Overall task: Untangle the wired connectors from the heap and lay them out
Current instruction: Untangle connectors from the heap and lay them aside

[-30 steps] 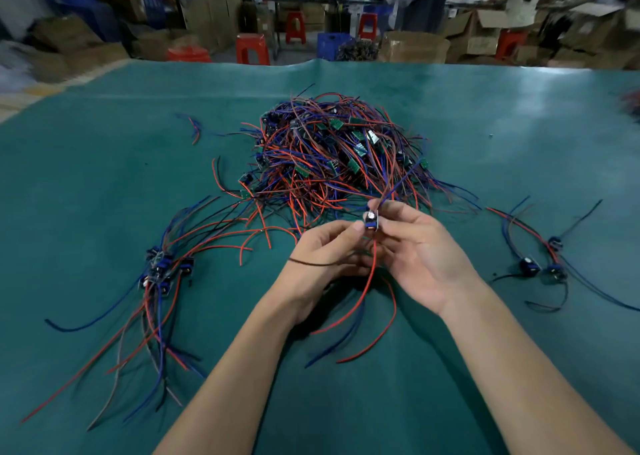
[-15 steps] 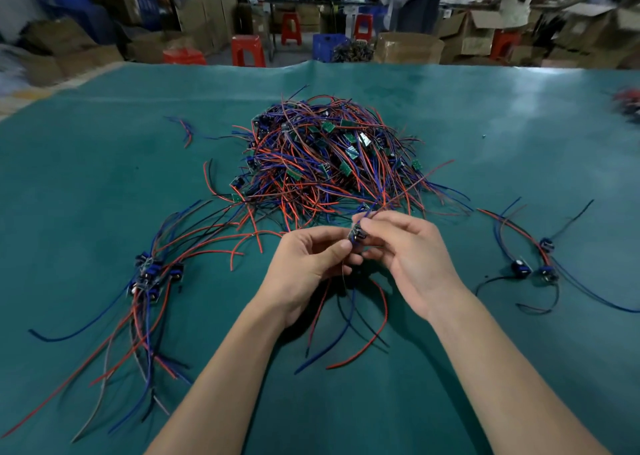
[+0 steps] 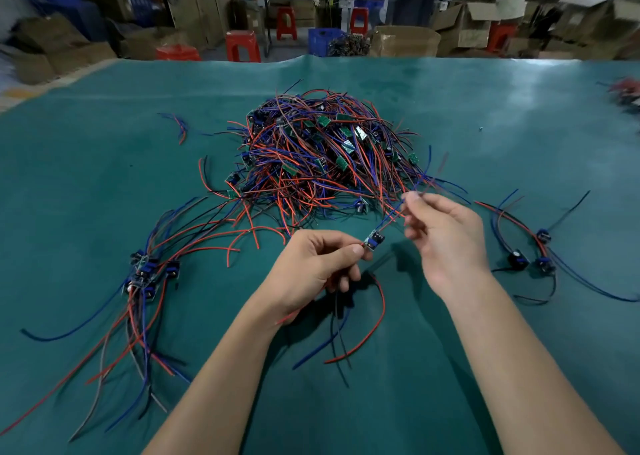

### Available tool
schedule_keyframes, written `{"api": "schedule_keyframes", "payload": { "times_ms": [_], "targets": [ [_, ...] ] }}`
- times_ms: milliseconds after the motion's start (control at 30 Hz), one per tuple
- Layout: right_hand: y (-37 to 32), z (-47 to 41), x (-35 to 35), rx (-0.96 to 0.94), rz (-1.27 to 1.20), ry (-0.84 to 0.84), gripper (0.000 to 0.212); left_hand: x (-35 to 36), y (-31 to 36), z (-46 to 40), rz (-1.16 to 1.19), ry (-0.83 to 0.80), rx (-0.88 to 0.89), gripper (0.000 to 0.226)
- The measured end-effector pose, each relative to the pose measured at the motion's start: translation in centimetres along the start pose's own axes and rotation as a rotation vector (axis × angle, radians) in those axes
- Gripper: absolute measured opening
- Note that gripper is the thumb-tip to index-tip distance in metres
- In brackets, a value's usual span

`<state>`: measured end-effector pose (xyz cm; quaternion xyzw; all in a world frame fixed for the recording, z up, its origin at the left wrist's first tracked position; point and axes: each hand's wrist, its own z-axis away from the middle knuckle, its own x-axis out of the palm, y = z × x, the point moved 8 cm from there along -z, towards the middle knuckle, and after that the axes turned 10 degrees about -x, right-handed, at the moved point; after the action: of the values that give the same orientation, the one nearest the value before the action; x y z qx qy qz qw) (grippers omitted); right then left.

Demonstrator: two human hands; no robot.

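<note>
no legible text, labels or numbers anywhere

Two bare forearms, no sleeves anywhere up to the frame's lower edge. No gloves, rings, watch or bands on left hand (image 3: 313, 269) or right hand (image 3: 446, 243). Short, plain, unpainted nails on the visible fingers.

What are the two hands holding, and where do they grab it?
One wired connector. The left hand pinches the small blue board at its near end. The right hand pinches its wires farther up, toward the heap.
</note>
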<state>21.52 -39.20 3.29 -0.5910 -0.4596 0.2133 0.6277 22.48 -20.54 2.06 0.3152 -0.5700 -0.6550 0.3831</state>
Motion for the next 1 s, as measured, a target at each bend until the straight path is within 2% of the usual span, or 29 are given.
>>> {"api": "schedule_keyframes", "payload": {
  "times_ms": [133,233,300,433,467,533,733,833,933,1000],
  "targets": [
    [-1.1,-1.2,-3.6,-0.010,-0.222,0.265,0.017,-0.3,-0.1,0.0,0.084,0.040,-0.017,0.020],
    [-0.8,-0.7,-3.4,0.004,-0.168,0.274,0.015,-1.1,-0.1,-0.1,0.209,0.127,0.005,0.018],
    [0.3,0.4,-1.0,0.045,-0.057,0.126,0.015,-1.5,0.0,-0.2,0.261,0.163,0.018,0.017],
    [1.6,3.4,4.8,-0.012,0.200,-0.335,0.022,-1.5,0.1,-0.1,0.267,0.178,0.023,0.014],
    [1.5,3.8,5.4,-0.058,0.236,-0.402,0.018,-1.5,0.1,0.0,0.253,0.172,0.022,0.014],
    [0.9,3.8,5.4,-0.144,0.287,-0.425,0.010,-1.4,0.1,0.0,0.212,0.153,0.017,0.016],
    [-0.9,2.0,3.1,-0.253,0.270,-0.211,0.011,-0.5,0.2,0.0,0.106,0.060,0.005,0.021],
    [-2.6,0.8,0.6,-0.300,0.181,0.006,0.014,0.1,0.2,0.0,0.053,0.003,0.004,0.023],
    [-5.9,0.8,-2.2,-0.443,0.116,0.249,0.013,0.6,0.3,0.1,0.017,-0.047,0.014,0.021],
    [-8.3,1.6,-2.7,-0.538,0.078,0.342,0.016,0.4,0.3,0.2,0.000,-0.022,0.023,0.020]
  ]
}}
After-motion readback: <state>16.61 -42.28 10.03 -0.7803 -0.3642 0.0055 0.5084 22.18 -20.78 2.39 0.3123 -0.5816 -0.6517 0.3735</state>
